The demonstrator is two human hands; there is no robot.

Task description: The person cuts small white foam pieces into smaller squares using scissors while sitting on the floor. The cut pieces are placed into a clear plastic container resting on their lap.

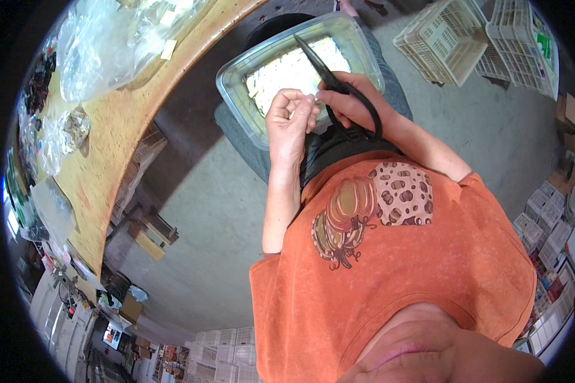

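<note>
Black-handled scissors [322,67] are in my right hand [359,103], the blades pointing up and left over a clear plastic tub [230,103]. The blades look closed together, and the large handle loops hang below my fingers. My left hand [292,119] has curled fingers, with thumb and forefinger meeting close to my right thumb and fingertip. Whether something small is pinched there is too small to tell. The tub rests on my lap and holds many small pale yellow pieces [287,72], partly washed out by glare and partly behind my hands.
A wooden table [120,129] curves along the left, bearing clear plastic bags [100,52], a small yellow piece [168,50] and clutter. Plastic crates [441,43] stand on the floor at upper right. A small wooden stool [151,237] is beneath the table's edge. More crates line the lower rim.
</note>
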